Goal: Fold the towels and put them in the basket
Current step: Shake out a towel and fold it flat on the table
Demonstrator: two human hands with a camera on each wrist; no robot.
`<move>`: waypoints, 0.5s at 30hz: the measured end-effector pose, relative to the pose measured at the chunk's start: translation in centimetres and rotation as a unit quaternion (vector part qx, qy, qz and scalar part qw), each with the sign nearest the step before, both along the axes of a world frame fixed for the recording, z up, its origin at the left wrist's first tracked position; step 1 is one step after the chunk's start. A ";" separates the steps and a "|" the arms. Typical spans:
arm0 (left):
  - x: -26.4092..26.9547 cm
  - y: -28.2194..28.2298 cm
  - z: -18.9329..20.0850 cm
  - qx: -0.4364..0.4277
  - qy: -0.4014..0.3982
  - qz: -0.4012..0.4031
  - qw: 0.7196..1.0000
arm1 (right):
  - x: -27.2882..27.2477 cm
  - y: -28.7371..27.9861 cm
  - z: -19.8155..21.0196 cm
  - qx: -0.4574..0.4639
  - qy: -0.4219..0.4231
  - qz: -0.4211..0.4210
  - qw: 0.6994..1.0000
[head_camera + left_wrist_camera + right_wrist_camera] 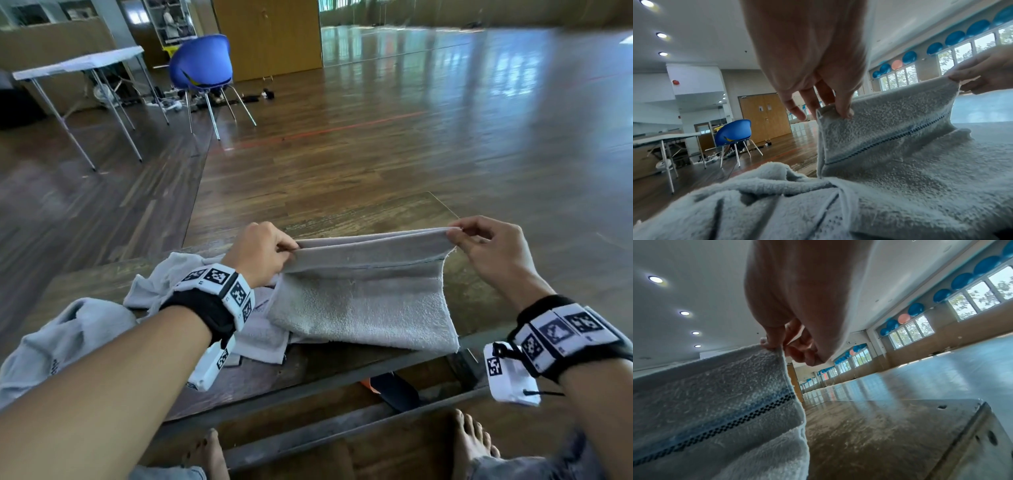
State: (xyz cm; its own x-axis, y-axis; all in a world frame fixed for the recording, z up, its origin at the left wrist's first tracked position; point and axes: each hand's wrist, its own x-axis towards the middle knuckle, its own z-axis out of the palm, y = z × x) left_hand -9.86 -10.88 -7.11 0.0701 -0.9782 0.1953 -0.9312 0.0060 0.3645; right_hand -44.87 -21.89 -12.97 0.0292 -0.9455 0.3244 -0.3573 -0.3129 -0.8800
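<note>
A grey towel (363,301) with a thin blue stripe lies doubled on the low wooden table (370,216), its far edge lifted. My left hand (270,248) pinches the left end of that lifted edge. My right hand (469,236) pinches the right end. In the left wrist view the left hand (840,112) grips the towel (900,129) corner between thumb and fingers. The right wrist view has the right hand (772,344) holding the towel (715,395) at its top corner. No basket is in view.
Several more crumpled grey towels (68,335) lie on the table's left side under my left forearm. A blue chair (202,65) and a folding table (78,65) stand far off on the wooden floor. My bare feet (469,442) rest below the table.
</note>
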 end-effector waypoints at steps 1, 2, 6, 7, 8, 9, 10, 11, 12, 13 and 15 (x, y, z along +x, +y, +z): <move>0.0 0.2 0.2 0.004 -0.017 -0.010 1.000 | -0.2 0.2 -0.1 0.003 0.003 0.000 1.000; 0.0 0.3 0.6 0.014 -0.037 -0.023 0.999 | -0.6 0.5 -0.2 0.009 0.006 -0.003 1.000; -0.1 0.4 2.4 0.033 -0.086 -0.053 0.994 | -1.7 0.8 0.5 0.050 0.028 -0.020 0.998; -0.1 0.4 2.9 0.027 -0.087 -0.051 0.995 | -1.6 0.5 1.0 0.053 0.021 -0.032 0.998; -0.1 0.2 3.5 0.015 -0.090 -0.045 0.995 | -1.3 -0.1 1.7 0.061 0.005 -0.041 0.997; 0.1 -0.1 4.2 -0.003 -0.096 -0.035 0.995 | -0.9 -0.7 2.7 0.073 -0.015 -0.044 0.996; 0.3 -0.5 5.0 -0.021 -0.103 -0.021 0.994 | -0.4 -1.5 3.9 0.087 -0.039 -0.042 0.995; 0.5 -1.2 6.0 -0.034 -0.107 -0.008 0.994 | 0.1 -2.2 5.2 0.098 -0.061 -0.038 0.993; 0.7 -1.9 7.2 -0.040 -0.105 0.002 0.994 | 0.6 -2.9 6.6 0.098 -0.076 -0.037 0.992; 0.9 -2.7 8.4 -0.044 -0.100 0.005 0.994 | 1.0 -3.6 8.0 0.082 -0.083 -0.041 0.992; 1.3 -4.3 10.7 -0.062 -0.086 0.011 0.994 | 1.4 -4.6 10.9 0.027 -0.097 -0.052 0.994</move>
